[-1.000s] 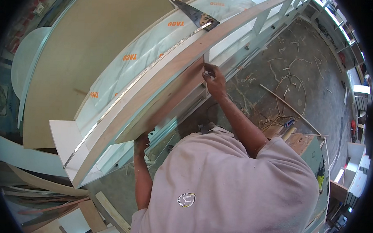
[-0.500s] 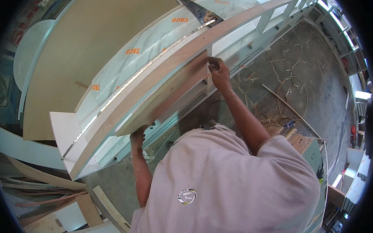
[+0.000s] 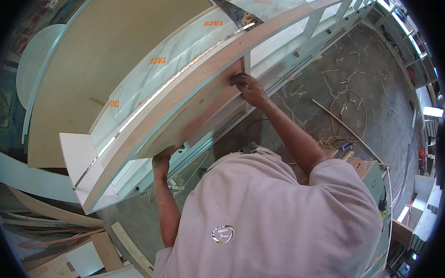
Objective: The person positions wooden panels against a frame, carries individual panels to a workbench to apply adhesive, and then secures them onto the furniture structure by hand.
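Sheet stock crowds the left of the workshop, where a large tan panel (image 3: 102,81) lies beyond a long curved frame (image 3: 225,53). At the frame's left corner stands a white end board (image 3: 77,151). Rightward from there, the left hand (image 3: 162,162) is closed on the near edge of a pale board (image 3: 196,111), by its left end; its fingertips are partly hidden. That board slants beneath the frame's curved wooden edge, reaching nearly to an upright (image 3: 247,64). A handsaw (image 3: 239,14) lies just beyond the same edge. The right hand (image 3: 249,88), fingers bent and narrow, is at the board's right end; whether it grips or only presses cannot be told. Good handling likely means the left hand carrying the weight while the right steadies the upright end, both working together so the board does not twist, with fingertips clear of the gap. Farther right, offcuts litter the floor (image 3: 394,140).
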